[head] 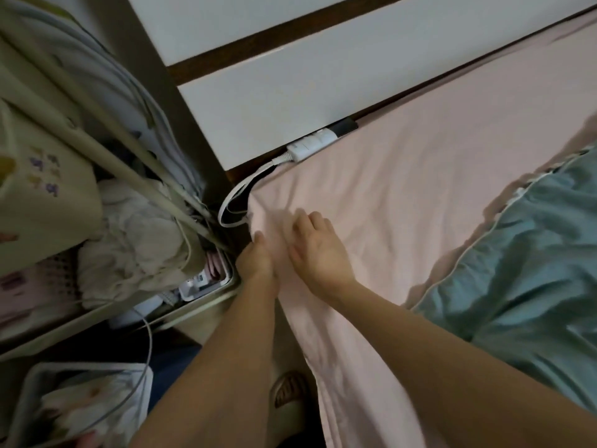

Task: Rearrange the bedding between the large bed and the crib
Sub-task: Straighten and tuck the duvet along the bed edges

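A pale pink sheet (420,176) covers the large bed and hangs over its near corner. My left hand (256,258) grips the sheet's edge at that corner, fingers curled round the fabric. My right hand (318,250) lies flat on the sheet just beside it, fingers spread and blurred. A teal quilt (529,260) with a pink border is bunched on the bed to the right. The crib (106,163) stands at the left, its beige rails slanting, with a crumpled cream blanket (135,250) inside.
A white power strip (310,145) and its looping white cable (232,202) sit in the gap at the white headboard (290,85). A wire basket (84,402) with cloth is at bottom left. A slipper (289,389) shows on the floor below.
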